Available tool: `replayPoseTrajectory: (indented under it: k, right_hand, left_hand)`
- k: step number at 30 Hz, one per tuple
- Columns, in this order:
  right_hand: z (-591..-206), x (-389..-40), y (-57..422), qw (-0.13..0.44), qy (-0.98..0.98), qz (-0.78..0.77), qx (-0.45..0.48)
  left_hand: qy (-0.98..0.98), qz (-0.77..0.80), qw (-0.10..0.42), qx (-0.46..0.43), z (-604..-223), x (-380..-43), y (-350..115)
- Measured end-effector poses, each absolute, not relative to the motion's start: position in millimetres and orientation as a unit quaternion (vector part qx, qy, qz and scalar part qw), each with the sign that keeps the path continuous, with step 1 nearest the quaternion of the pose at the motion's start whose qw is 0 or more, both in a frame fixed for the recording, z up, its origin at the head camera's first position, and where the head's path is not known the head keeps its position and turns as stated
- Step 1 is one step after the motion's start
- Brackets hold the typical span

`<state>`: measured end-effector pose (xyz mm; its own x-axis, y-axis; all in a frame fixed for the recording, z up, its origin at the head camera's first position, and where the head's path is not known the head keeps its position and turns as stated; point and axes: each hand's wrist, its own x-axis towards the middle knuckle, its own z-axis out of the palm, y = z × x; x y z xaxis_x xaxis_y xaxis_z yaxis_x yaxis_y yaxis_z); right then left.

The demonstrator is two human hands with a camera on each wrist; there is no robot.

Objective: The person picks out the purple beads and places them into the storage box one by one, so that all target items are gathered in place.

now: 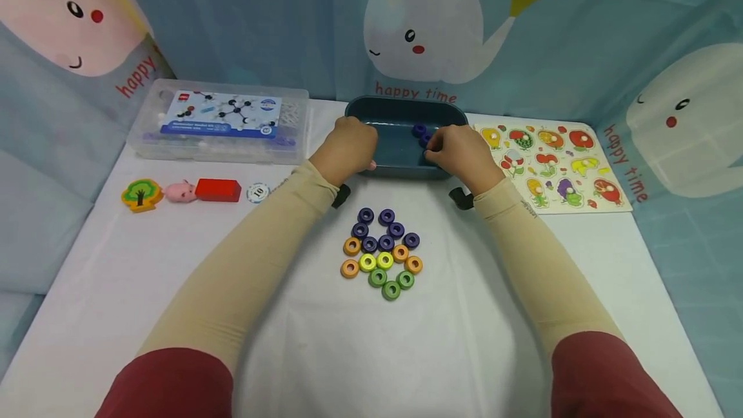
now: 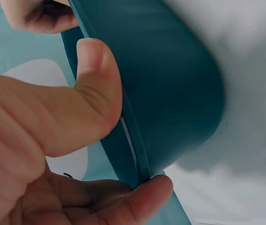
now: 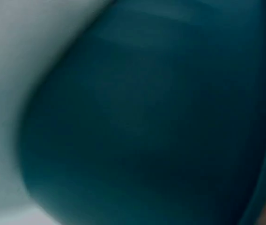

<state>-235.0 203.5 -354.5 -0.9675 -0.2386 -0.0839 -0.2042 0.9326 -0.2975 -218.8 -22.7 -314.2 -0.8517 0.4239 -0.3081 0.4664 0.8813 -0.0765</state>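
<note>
Teal tray (image 1: 400, 122) is seen in the upper middle of the head view, at the far edge of the white tabletop (image 1: 174, 289), and it is gripped at its near rim from both sides. The left hand (image 1: 346, 147) is clamped on the rim's left part: in the left wrist view the thumb (image 2: 93, 89) is pressed over the rim (image 2: 137, 154) while a finger is curled beneath it, a pinch that would keep the tray steady or tilted, to judge by the angle of its wall. The right hand (image 1: 461, 153) is closed over the rim's right part, though the exact lie of its fingers cannot be told, since the right wrist view is filled by the blurred teal wall (image 3: 147, 122). Two purple rings (image 1: 422, 133) are held inside the tray, just beside the right hand. To the right of the tray a fruit puzzle board (image 1: 551, 163) is laid flat; at the upper left a clear plastic box (image 1: 223, 122) is set. Below the tray, at centre frame, a cluster of rings (image 1: 383, 253) is gathered by colour, purple uppermost, then orange and yellow, green lowest. At the left a tree piece (image 1: 141, 195), a pink pig (image 1: 180, 191), a red block (image 1: 218, 189) and a round chip (image 1: 258, 193) are lined up in a row.
</note>
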Motion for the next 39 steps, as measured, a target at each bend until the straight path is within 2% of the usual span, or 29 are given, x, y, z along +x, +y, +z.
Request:
replayPoseTrajectory:
  k: [12,21,26,28,33,39]
  right_hand:
    - [-365,-257,196,0.081,0.985,-0.137,-0.072]
    - [-369,-256,193,0.042,0.986,-0.138,-0.08]
    - [-359,-214,187,-0.047,0.98,-0.15,-0.122]
    - [-354,-185,183,-0.055,0.97,-0.173,-0.162]
    - [-351,-120,184,0.025,0.954,-0.187,-0.234]
    - [-366,-88,192,0.078,0.946,-0.171,-0.264]
  left_hand:
    - [0.959,-0.076,0.133,0.239,-310,-216,-21]
    - [0.959,-0.08,0.149,0.229,-309,-218,-21]
    - [0.958,-0.076,0.153,0.229,-311,-217,-22]
    - [0.958,-0.079,0.15,0.231,-312,-217,-22]
    - [0.958,-0.091,0.138,0.233,-314,-218,-22]
    - [0.956,-0.09,0.15,0.236,-315,-221,-23]
